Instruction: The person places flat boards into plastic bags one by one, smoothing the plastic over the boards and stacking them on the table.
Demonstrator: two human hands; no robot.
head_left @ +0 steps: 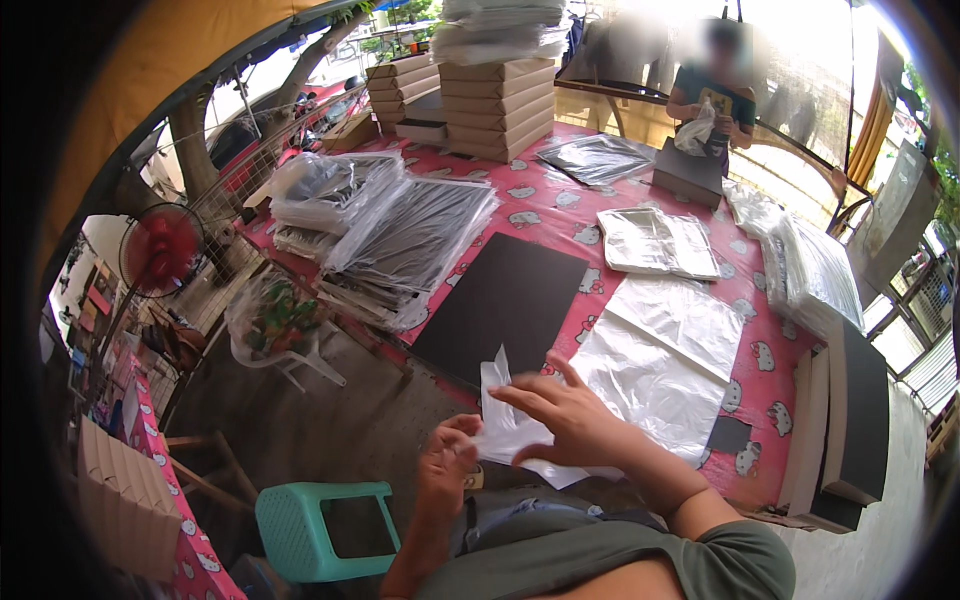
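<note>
Fingers first: our right hand (565,420) has its fingers spread long and flat over a clear plastic bag (505,420), thumb underneath as far as we can tell, so it pinches the bag's near end. Our left hand (447,462) is curled tight, fingertips closed on the bag's lower edge. Bag sits just off the near edge of the table (560,215), between our hands, above our lap, nothing in it yet.

Progress, our judgement: this bag looks only partly opened or separated, not filled. A black board (500,300) lies flat and bare on the table just beyond our hands. Beside it a sheet of clear plastic (665,350) is spread out. Left side holds a pile of boards already in plastic (400,240), so some wrapping looks done. More black boards stand stacked at the right edge (850,420), unwrapped.

Pose: both forearms come up from the lower edge, elbows bent, right wrist angled left across our body, left wrist upright.

Across the table another person's hands (705,125) handle plastic over a dark box (688,172). Brown cartons (495,100) are stacked far back.
</note>
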